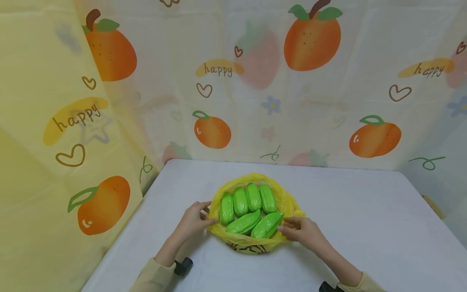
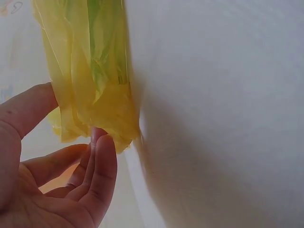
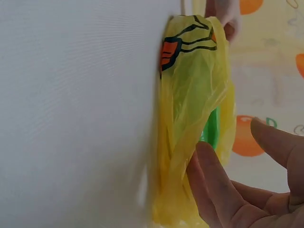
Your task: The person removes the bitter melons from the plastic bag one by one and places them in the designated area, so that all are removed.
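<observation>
A yellow plastic bag (image 1: 290, 202) sits on the white table with its mouth spread wide and its rim rolled outward. Inside lie several glossy green, elongated, ridged pieces that look like toy fruit or vegetables (image 1: 240, 201); the two nearest slant and have pointed tips. My left hand (image 1: 192, 221) is at the bag's left side, thumb and fingers loosely bent and touching the thin plastic. On the right side, my right hand (image 1: 305, 233) touches the bag's edge. In the right wrist view its fingers (image 3: 213, 180) lie along the plastic while the thumb stands apart.
Under the bag spreads a white table surface (image 1: 365, 219). Cloth printed with oranges and lettering (image 1: 255, 113) hangs behind the table, and a yellowish panel (image 1: 33, 194) hangs on the left. Black wrist straps (image 1: 183, 267) show by the sleeves.
</observation>
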